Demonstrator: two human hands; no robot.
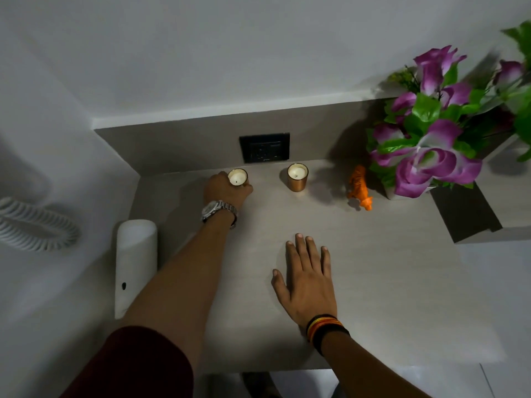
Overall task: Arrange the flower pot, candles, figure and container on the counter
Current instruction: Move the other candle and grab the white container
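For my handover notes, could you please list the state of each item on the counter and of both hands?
Left hand: wrapped around the left candle.
Left candle: upright, unlit, held.
Right candle: upright, unlit, standing free.
Orange figure: standing, untouched.
Flower pot: upright beside the figure.
Right hand: flat, open, on the counter.

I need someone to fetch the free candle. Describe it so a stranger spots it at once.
Find the black wall socket behind the counter. Just below its right corner stands a copper-cupped candle. Unlike its twin candle gripped by the left hand, nothing touches it.
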